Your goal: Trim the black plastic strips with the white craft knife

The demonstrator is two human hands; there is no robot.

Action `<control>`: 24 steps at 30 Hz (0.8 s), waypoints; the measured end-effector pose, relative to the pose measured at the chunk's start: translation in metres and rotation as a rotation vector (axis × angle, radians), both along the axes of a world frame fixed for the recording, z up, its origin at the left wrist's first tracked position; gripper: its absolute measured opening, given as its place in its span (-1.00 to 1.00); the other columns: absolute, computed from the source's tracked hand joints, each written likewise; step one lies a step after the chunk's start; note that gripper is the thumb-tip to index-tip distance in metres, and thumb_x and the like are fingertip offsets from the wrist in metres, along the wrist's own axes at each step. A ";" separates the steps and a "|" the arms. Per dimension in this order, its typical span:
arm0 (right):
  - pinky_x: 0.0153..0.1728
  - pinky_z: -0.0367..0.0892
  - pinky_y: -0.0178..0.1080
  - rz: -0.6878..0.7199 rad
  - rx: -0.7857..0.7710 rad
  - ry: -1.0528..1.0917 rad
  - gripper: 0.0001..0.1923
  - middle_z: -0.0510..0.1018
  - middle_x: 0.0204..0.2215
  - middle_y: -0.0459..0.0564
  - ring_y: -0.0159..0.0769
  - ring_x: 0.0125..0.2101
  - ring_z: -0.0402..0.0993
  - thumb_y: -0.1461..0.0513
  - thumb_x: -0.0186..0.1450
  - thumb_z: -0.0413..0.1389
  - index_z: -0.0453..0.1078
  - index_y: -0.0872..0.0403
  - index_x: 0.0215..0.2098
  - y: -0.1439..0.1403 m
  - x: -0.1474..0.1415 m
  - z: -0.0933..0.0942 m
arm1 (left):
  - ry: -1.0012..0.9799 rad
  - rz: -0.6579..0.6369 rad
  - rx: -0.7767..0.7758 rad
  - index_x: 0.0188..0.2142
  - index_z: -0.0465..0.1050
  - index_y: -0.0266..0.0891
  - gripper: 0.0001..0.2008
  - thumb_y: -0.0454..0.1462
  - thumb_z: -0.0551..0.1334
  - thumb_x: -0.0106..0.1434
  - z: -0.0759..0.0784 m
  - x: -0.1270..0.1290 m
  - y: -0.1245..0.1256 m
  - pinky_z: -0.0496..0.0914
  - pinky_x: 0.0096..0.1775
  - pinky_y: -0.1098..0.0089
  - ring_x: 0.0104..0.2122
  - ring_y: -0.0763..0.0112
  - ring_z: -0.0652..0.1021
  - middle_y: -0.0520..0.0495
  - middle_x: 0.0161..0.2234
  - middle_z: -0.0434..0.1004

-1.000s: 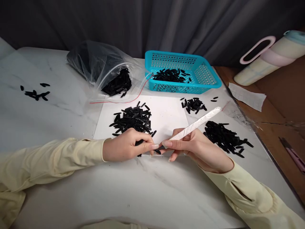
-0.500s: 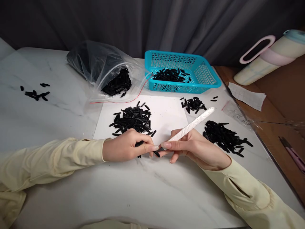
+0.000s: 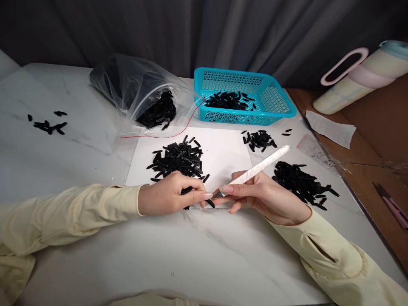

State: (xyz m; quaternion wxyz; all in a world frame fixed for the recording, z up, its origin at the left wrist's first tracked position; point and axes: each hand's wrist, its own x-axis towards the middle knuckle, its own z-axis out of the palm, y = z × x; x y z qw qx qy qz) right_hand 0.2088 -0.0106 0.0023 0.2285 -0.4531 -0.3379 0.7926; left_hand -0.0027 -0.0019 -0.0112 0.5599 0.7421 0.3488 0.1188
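Note:
My left hand (image 3: 175, 194) is closed, with a small black strip (image 3: 210, 203) pinched between thumb and forefinger. More black strips (image 3: 185, 191) show within the curl of its fingers. My right hand (image 3: 255, 193) grips a slim white-wrapped tool (image 3: 259, 165), slanting up to the right. Its short grey tip points at the left fingertips, close to the pinched strip; whether they touch I cannot tell. Just beyond my left hand, a heap of black strips (image 3: 180, 158) lies on a white sheet (image 3: 223, 146).
Behind stand an open clear zip bag (image 3: 127, 85) of black strips and a blue basket (image 3: 248, 117) holding more. Two piles, a small one (image 3: 259, 139) and a larger one (image 3: 295, 180), lie right. A bottle (image 3: 357, 85) and pink-handled tool (image 3: 393, 210) are at far right.
My right hand and the white-wrapped tool have shifted slightly right and up, drawing the tip back from the left fingertips. My left hand stays nearly still, holding the strip.

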 end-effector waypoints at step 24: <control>-0.41 0.50 -0.24 0.021 0.292 -0.216 -0.75 0.56 -0.48 -0.03 -0.17 -0.31 0.54 0.15 0.10 0.25 0.33 0.09 -0.60 -0.010 -0.004 0.012 | 0.020 0.088 0.025 -0.45 0.48 -0.30 -0.67 -0.16 0.06 0.28 0.000 -0.001 -0.001 0.13 -0.52 0.52 -0.61 0.58 0.24 0.11 -0.65 0.25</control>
